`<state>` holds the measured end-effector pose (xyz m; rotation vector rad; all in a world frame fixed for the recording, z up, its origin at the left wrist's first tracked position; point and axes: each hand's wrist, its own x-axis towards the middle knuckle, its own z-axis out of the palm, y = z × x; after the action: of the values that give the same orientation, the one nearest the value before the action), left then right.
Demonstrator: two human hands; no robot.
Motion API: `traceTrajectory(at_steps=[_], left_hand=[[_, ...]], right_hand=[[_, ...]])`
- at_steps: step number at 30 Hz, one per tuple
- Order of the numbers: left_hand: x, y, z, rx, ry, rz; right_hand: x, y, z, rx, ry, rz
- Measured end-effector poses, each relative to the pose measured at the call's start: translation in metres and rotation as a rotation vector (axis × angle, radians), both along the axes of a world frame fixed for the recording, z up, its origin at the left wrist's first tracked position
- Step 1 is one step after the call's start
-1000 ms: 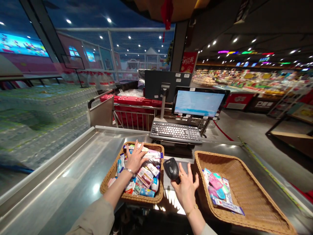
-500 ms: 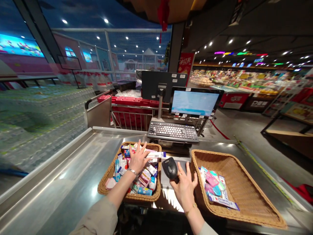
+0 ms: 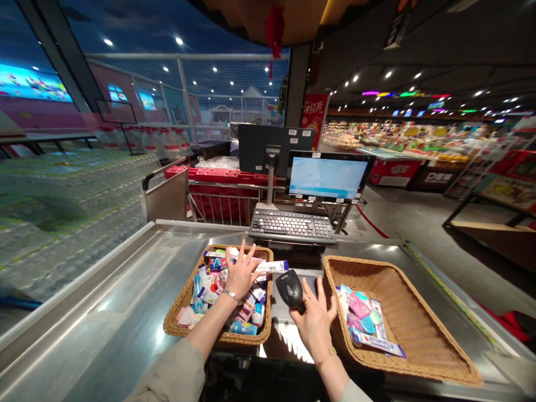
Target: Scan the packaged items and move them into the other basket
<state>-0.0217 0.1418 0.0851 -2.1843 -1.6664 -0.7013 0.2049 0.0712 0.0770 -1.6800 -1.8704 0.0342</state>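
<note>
Narrow box (image 3: 276,266) in left hand (image 3: 240,277) juts farther beyond the basket (image 3: 251,338).

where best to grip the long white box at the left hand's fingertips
Probably pinch the long white box by its purple right end, from the right and above: that end juts past the right rim of the basket, free of the left hand. The black scanner sits close on the near side.
</note>
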Motion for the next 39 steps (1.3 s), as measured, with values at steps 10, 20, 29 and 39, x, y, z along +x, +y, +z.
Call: traceTrajectory(at_steps=[10,20,29,39], left_hand=[[0.013,0.002,-0.001,0.008,0.008,-0.02],[0.02,0.002,0.001,0.006,0.017,-0.029],[0.024,0.002,0.001,-0.005,0.024,-0.039],[0.025,0.001,0.002,0.007,0.013,-0.055]], right_hand=[[0.009,0.0,-0.006,0.025,-0.039,0.011],[0.013,-0.003,-0.006,0.021,-0.006,0.01],[0.017,-0.004,-0.008,0.003,-0.025,0.021],[0.017,-0.008,-0.004,0.011,-0.036,0.019]])
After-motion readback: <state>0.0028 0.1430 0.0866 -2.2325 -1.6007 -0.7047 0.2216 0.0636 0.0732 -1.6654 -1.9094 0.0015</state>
